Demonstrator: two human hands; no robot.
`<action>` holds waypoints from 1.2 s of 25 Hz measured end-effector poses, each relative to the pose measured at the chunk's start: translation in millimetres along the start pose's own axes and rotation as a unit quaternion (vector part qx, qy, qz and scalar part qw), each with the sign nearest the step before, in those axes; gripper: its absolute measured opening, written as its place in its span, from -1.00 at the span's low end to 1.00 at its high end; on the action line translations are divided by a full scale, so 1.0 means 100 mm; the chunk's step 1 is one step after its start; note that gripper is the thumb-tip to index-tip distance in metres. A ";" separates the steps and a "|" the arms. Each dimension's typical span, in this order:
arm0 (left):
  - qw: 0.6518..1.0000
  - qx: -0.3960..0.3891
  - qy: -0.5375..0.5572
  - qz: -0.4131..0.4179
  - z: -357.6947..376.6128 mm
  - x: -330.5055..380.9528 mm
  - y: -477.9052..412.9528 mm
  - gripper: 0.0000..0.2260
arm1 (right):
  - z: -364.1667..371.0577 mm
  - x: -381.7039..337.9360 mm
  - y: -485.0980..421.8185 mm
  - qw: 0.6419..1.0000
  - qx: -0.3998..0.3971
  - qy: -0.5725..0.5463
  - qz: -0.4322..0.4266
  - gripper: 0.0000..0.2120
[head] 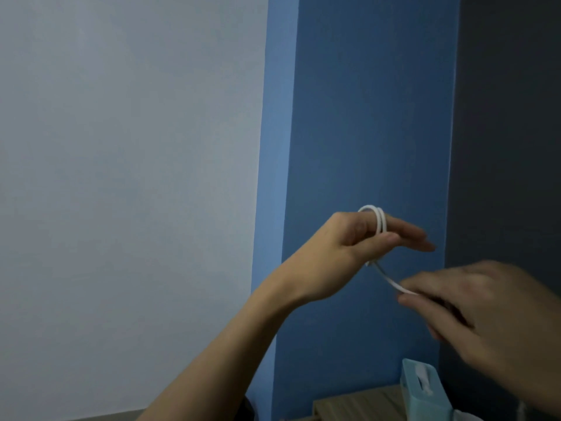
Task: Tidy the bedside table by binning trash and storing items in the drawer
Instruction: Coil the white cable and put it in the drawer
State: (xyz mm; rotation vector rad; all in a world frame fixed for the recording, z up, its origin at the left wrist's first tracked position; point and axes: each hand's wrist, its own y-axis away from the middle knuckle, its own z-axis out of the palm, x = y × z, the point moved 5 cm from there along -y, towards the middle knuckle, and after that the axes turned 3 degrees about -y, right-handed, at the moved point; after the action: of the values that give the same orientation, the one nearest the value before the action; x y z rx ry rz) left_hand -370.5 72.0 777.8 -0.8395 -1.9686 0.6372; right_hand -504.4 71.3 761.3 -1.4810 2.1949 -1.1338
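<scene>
A white cable point(380, 221) is looped around the fingers of my left hand point(358, 247), which is raised in front of the blue wall with its thumb pressed against the loops. A free length of the cable runs down and to the right into my right hand point(479, 311), whose fingertips pinch it. My right hand is blurred. The bedside table point(358, 402) shows only as a strip of light wood at the bottom edge. No drawer or bin is in sight.
A light blue tissue box point(422, 390) stands on the table at the bottom right, partly behind my right hand. A pale grey wall fills the left, a blue wall the middle, a dark panel point(510, 147) the right.
</scene>
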 end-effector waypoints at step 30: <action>0.999 0.028 0.017 -0.041 -0.03 -0.15 0.32 -0.81 | 0.04 -0.27 0.08 0.997 0.045 -0.056 -0.022 -0.63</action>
State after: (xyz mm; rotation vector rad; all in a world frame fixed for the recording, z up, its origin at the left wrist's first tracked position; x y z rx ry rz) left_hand -352.3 81.2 749.3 -0.7269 -1.9352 0.6214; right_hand -495.6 94.5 747.3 -1.5221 2.0197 -1.1192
